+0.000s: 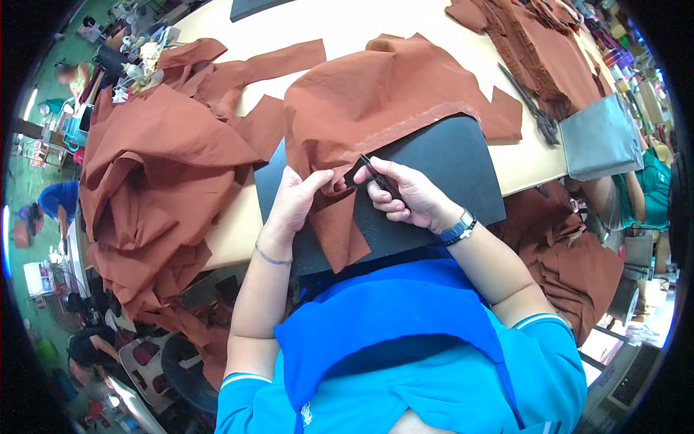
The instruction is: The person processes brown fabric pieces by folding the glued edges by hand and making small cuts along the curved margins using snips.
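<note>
My left hand (293, 201) pinches a gathered fold of a reddish-brown fabric piece (390, 87) between thumb and fingers. The piece spreads away from me, and a narrow end hangs below the hand. Closed around small black thread snips (382, 179), my right hand (416, 194) is just right of that fold, the pointed tip up against the cloth. A pale, scuffed-looking line runs along the fabric's near edge. Both hands are over a black board (463, 163). What lies inside the left-hand pinch is hidden.
Crumpled brown fabric (159, 159) is heaped on the left of the cream table (347, 25). Large dark scissors (535, 108) lie at right, near a grey box (600, 137) and stacked cloth (535, 50). More fabric (578, 275) sits below the table's right edge. Other people work on both sides.
</note>
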Demonstrator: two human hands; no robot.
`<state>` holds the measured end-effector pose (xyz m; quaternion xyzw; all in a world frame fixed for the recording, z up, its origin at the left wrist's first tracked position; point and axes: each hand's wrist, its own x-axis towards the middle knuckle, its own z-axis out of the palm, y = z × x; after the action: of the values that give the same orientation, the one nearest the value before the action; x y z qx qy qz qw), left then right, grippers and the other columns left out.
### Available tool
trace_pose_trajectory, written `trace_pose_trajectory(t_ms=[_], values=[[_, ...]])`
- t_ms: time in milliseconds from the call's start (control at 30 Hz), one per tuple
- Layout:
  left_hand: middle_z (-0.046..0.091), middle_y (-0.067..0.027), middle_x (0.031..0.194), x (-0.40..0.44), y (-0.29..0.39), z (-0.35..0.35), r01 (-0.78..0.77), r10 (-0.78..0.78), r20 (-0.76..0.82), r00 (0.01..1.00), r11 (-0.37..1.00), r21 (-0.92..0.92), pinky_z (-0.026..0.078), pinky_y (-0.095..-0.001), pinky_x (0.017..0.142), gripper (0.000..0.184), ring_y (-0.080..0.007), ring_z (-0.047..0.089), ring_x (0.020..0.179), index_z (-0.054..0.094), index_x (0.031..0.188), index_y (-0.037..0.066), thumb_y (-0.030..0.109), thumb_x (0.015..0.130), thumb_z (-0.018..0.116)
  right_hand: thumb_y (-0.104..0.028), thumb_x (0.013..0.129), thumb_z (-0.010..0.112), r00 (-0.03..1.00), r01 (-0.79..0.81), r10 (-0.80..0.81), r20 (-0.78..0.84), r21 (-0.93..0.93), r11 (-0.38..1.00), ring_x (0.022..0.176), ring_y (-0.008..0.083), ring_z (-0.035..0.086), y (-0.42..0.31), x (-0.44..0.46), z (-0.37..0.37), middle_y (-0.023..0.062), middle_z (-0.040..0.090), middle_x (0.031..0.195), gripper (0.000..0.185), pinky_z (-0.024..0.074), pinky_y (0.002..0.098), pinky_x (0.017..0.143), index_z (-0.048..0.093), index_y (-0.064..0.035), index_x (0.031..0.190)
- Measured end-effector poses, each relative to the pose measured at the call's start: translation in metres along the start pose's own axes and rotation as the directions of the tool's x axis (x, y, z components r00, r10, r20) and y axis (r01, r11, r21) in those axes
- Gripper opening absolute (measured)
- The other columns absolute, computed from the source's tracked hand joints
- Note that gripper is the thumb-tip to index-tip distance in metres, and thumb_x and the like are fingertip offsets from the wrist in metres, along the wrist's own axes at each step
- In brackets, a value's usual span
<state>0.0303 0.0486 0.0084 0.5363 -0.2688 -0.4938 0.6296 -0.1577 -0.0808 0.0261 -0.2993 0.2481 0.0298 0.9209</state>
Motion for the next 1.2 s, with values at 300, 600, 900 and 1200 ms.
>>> trace_pose_trajectory(t_ms=[300,600,900,1200], values=[[0.07,-0.0082,0.085,-0.001,0.003,0.002,0.008,-0.008,-0.002,1.0,0.997,-0.075,0.056,-0.0281,0.07,0.016,-0.0142,0.068,0.075,0.067,0.104,-0.002,0.006,0.092,0.062,-0.043,0.108,0.04,0.999,0.025,-0.024,0.037,-0.035,0.999,0.05,0.0018,0.033,0.003,-0.001,-0.005,-0.0053,0.044,0.07,0.037,0.0261,0.0168,0.039,0.055,-0.0095,0.114],[0.07,-0.008,0.087,0.0,0.004,0.002,-0.002,0.001,-0.012,1.0,0.994,-0.107,0.058,-0.0295,0.072,0.017,-0.0149,0.069,0.076,0.065,0.107,-0.002,0.005,0.092,0.062,-0.044,0.108,0.039,0.999,0.022,-0.021,0.041,-0.031,0.999,0.049,0.002,0.033,0.0,0.009,-0.003,-0.0049,0.044,0.07,0.038,0.0261,0.0164,0.039,0.054,-0.0097,0.116],[0.069,-0.0074,0.088,0.0,0.005,0.003,0.002,-0.004,-0.021,1.0,0.997,-0.079,0.057,-0.029,0.072,0.018,-0.0148,0.068,0.077,0.065,0.108,-0.001,0.007,0.092,0.062,-0.04,0.109,0.037,0.999,0.014,-0.015,0.048,0.025,1.0,0.047,0.0018,0.032,0.003,0.002,-0.002,-0.0054,0.042,0.066,0.036,0.0258,0.0167,0.037,0.054,-0.0091,0.112],[0.07,-0.0084,0.09,0.0,0.003,0.0,0.0,0.0,0.0,1.0,0.997,-0.075,0.057,-0.0288,0.073,0.02,-0.0149,0.068,0.077,0.065,0.109,-0.001,0.007,0.092,0.062,-0.04,0.109,0.036,0.998,0.065,-0.064,0.015,-0.006,0.998,0.046,0.0023,0.031,0.007,0.002,0.0,-0.0044,0.041,0.066,0.037,0.026,0.0168,0.037,0.055,-0.0092,0.112]])
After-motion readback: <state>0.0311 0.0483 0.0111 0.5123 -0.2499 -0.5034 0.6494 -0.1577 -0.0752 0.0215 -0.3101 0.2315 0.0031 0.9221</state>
